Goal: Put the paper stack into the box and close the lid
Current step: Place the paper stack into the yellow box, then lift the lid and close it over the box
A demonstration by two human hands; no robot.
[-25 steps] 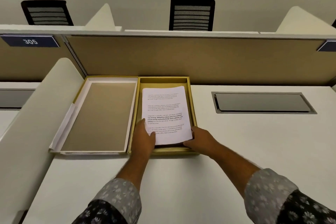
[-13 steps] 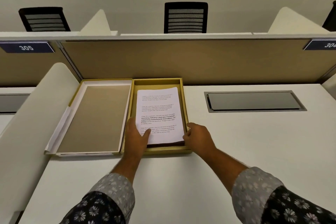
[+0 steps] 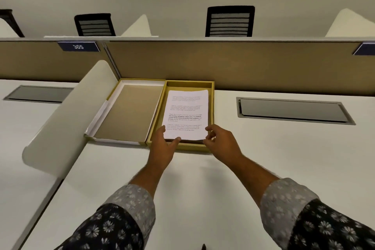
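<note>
A white printed paper stack [image 3: 186,113] lies inside the open gold box [image 3: 212,105] on the white desk. The box's lid [image 3: 129,111] lies flipped open to the left, inside up, joined to the box along its long side. My left hand [image 3: 162,144] is at the stack's near left corner, with the thumb on the left edge and the index finger on the near edge. At the near right corner is my right hand [image 3: 221,142], its fingers curled and apart, the tips just touching the paper.
A curved white divider [image 3: 67,119] stands just left of the lid. The tan partition [image 3: 233,65] runs right behind the box. A grey cable hatch [image 3: 292,109] is set in the desk to the right. Black chairs stand beyond the partition.
My right hand has moved from the box's right wall to the stack's near right corner. My left hand has loosened from lying flat on the paper. The stack stays in the box.
</note>
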